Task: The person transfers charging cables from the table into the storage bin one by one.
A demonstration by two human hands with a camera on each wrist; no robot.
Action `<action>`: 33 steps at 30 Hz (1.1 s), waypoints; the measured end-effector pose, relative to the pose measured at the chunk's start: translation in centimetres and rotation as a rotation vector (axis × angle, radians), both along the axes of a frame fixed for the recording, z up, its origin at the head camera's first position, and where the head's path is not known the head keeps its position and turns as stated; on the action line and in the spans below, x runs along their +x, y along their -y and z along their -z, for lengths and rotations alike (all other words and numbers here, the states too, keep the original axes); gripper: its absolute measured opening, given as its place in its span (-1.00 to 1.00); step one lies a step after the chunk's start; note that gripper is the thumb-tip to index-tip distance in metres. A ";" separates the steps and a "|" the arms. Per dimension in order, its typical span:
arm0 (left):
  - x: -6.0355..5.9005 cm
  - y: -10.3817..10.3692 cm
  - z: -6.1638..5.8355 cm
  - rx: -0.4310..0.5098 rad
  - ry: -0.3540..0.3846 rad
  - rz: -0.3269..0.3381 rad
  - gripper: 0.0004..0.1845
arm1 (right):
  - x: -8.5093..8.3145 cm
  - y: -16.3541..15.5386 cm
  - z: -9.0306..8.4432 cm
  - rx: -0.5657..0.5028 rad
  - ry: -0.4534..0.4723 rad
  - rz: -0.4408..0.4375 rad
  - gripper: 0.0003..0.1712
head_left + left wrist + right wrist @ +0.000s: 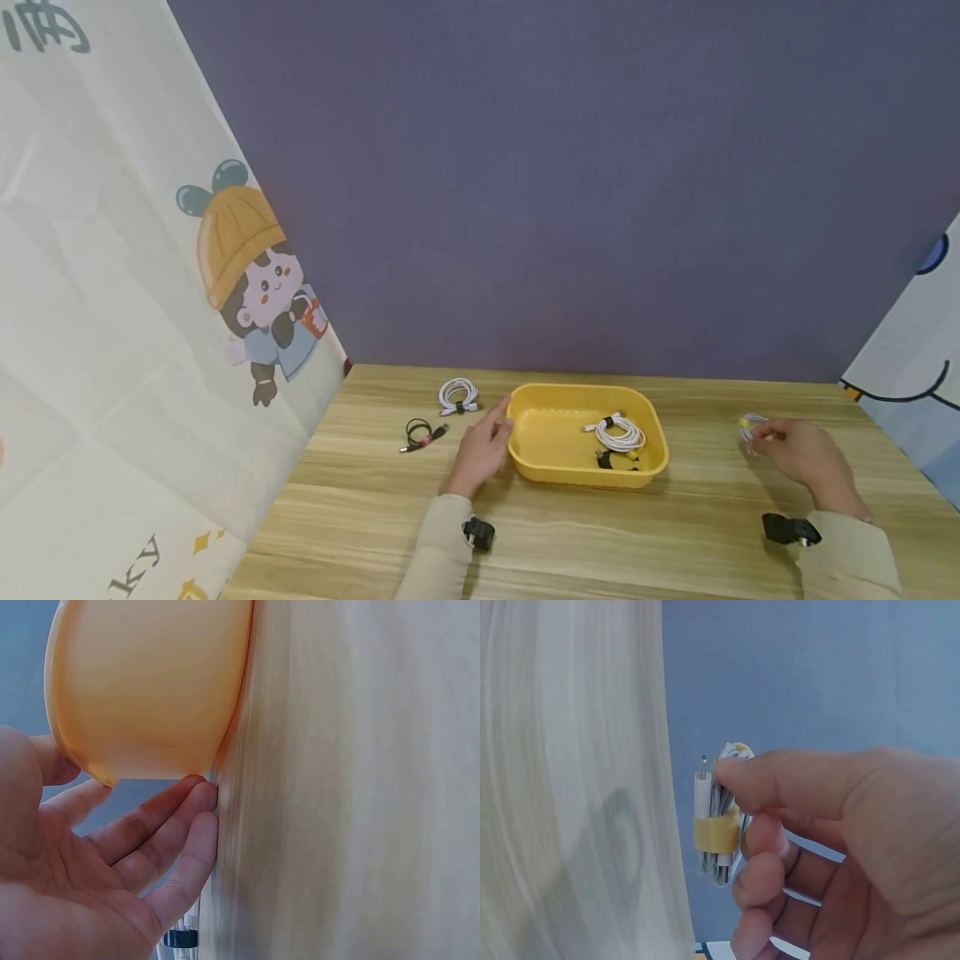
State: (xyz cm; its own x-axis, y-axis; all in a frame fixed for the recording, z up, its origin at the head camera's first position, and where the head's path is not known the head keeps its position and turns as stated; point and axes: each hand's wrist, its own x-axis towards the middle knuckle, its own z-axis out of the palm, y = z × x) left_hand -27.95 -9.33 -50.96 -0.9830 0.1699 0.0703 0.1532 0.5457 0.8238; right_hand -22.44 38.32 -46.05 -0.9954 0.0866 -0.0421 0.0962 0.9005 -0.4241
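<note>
We pinch a coiled white cable (pixel 720 825), bound with a yellow tie, between the thumb and fingers of our right hand (pixel 802 454), just above the wooden table (pixel 600 542) and well to the right of the yellow tray (pixel 536 467). Our left hand (pixel 483 446) lies with fingers straight and relaxed, fingertips (pixel 202 802) on the table beside the tray's left wall, holding nothing. Inside the tray lie another white cable coil (pixel 618 432) and a small black cable (pixel 607 460). Left of the tray lie a white coil (pixel 457 394) and a black coil (pixel 422 434).
</note>
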 end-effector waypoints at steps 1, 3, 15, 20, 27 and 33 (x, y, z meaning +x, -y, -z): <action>0.0 0.0 0.0 -0.002 -0.002 -0.002 -0.50 | 0.0 0.1 0.0 0.005 -0.012 -0.003 -0.50; 0.1 0.0 -0.1 -0.001 -0.006 -0.003 -0.50 | 0.0 0.3 -0.1 0.009 -0.026 -0.009 -0.52; 0.3 0.0 0.0 0.013 -0.009 0.007 -0.50 | -0.1 1.1 -0.6 -0.003 -0.050 -0.025 -0.56; 0.3 0.0 0.1 0.007 -0.014 0.000 -0.50 | -0.1 1.4 -0.8 -0.003 -0.056 -0.030 -0.58; 0.3 0.0 0.2 0.009 -0.020 0.007 -0.50 | -0.1 2.3 -1.3 -0.003 -0.045 -0.043 -0.54; 0.2 0.1 0.2 0.010 -0.015 0.007 -0.50 | -0.2 2.9 -1.5 -0.004 -0.055 -0.043 -0.57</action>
